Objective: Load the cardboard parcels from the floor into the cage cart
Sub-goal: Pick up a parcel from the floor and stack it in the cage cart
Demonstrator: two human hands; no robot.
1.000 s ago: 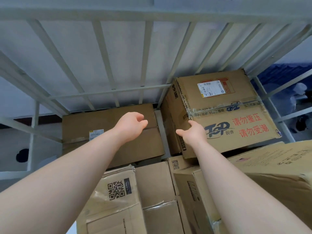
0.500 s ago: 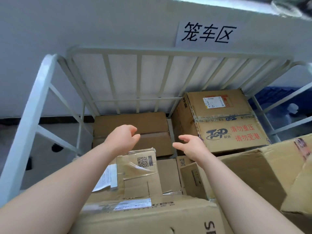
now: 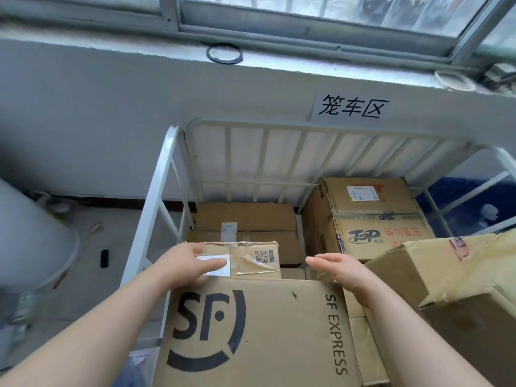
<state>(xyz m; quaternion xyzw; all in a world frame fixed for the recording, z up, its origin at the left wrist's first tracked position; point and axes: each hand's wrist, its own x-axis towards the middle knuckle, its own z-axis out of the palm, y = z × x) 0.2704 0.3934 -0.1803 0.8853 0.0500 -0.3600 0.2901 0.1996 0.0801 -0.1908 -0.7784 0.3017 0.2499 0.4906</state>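
Cardboard parcels (image 3: 251,344) fill the white cage cart (image 3: 152,202), set against a grey wall (image 3: 111,107) below a window (image 3: 307,12) and a paper sign (image 3: 350,107), with grey floor (image 3: 83,289) to its left. Both hands are spread flat and grip nothing: the left hand (image 3: 181,265) lies over a small labelled box (image 3: 257,258), contact unclear; the right hand (image 3: 339,270) hangs free. The cart's base is hidden, and the right-side box (image 3: 460,289) runs off frame.
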